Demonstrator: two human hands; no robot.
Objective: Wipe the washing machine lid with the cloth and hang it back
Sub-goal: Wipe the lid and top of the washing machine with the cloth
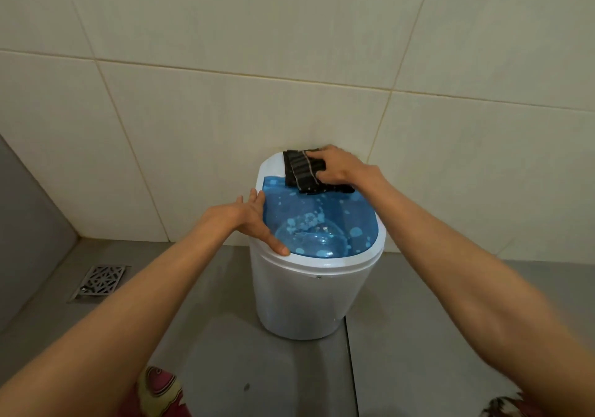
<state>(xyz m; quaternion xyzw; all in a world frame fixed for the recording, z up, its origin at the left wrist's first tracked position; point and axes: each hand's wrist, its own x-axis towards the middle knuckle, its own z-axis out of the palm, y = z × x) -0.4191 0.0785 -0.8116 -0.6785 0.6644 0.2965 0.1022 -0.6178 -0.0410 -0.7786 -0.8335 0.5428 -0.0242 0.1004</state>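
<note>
A small white washing machine (pixel 306 294) stands on the grey floor against the tiled wall. Its blue see-through lid (pixel 325 220) is spotted with pale marks. A dark striped cloth (pixel 301 172) lies on the far edge of the lid, pressed down by my right hand (pixel 338 165), whose fingers rest on top of it. My left hand (pixel 257 220) lies flat with fingers spread on the machine's left rim, the thumb along the front edge.
A metal floor drain grate (pixel 99 283) sits in the floor at the left. Cream wall tiles (pixel 225 62) rise right behind the machine. Patterned red fabric (pixel 157 394) shows at the bottom edge.
</note>
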